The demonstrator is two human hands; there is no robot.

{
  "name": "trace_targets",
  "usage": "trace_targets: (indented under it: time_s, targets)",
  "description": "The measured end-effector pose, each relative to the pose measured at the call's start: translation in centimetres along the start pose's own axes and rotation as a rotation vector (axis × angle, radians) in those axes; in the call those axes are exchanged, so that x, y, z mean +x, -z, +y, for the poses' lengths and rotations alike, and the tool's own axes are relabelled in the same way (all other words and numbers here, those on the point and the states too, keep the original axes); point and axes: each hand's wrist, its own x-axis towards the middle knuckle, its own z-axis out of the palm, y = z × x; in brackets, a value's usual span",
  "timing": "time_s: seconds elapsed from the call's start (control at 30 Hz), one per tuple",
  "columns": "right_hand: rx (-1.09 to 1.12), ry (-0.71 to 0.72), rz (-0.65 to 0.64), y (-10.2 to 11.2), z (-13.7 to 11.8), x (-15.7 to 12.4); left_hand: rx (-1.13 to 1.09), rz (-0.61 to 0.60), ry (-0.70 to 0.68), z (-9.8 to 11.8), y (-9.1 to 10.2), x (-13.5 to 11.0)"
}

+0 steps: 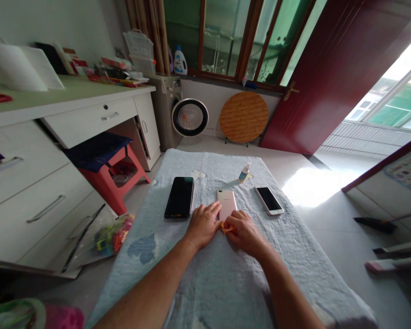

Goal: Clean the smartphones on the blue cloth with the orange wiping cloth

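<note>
A pink phone [227, 201] lies face down in the middle of a pale blue cloth [205, 274] spread over a low table. My left hand [202, 225] lies flat beside the phone's near left edge, fingers stretched out and touching it. My right hand [244, 230] is curled at the phone's near end, fingers closed on a small orange cloth [225, 227] that shows between the two hands. A black phone [180, 197] lies to the left, screen up. A white phone [269, 200] lies to the right, screen up.
A small spray bottle [244, 172] stands behind the phones. A red stool [114, 171] and white drawers [37, 183] are to the left, a bag of coloured items [111, 235] on the floor. A washing machine [178, 114] and round wooden board [244, 117] stand at the back wall.
</note>
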Motion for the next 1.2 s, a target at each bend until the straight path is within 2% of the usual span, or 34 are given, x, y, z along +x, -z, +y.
trace_targets:
  time_s: [0.23,0.37,0.47,0.57,0.77,0.9,1.0,1.2]
  targets:
    - [-0.011,-0.114,0.025,1.2,2.7,-1.1,0.009,0.011,0.012,0.1,0.0,0.0]
    - [0.122,-0.169,0.093,1.7,3.8,-1.3,0.006,0.009,0.008,0.1,0.0,0.0]
    - [0.244,-0.134,0.125,1.5,3.7,-1.0,-0.006,0.019,0.009,0.2,0.1,-0.2]
    - [0.212,-0.085,0.131,0.7,3.3,-0.3,-0.027,0.028,-0.007,0.3,0.2,-0.3]
    - [0.052,-0.109,0.209,-0.1,4.3,1.8,-0.036,0.010,-0.015,0.2,0.2,-0.3]
    - [-0.041,-0.123,0.232,0.0,5.9,4.4,-0.035,0.018,-0.012,0.3,0.2,-0.3]
    - [-0.065,-0.193,0.278,0.1,6.7,6.4,-0.035,0.023,-0.014,0.5,0.4,-0.3]
    - [-0.103,-0.222,0.312,-0.4,6.2,8.9,-0.042,0.036,-0.001,0.6,0.4,-0.3]
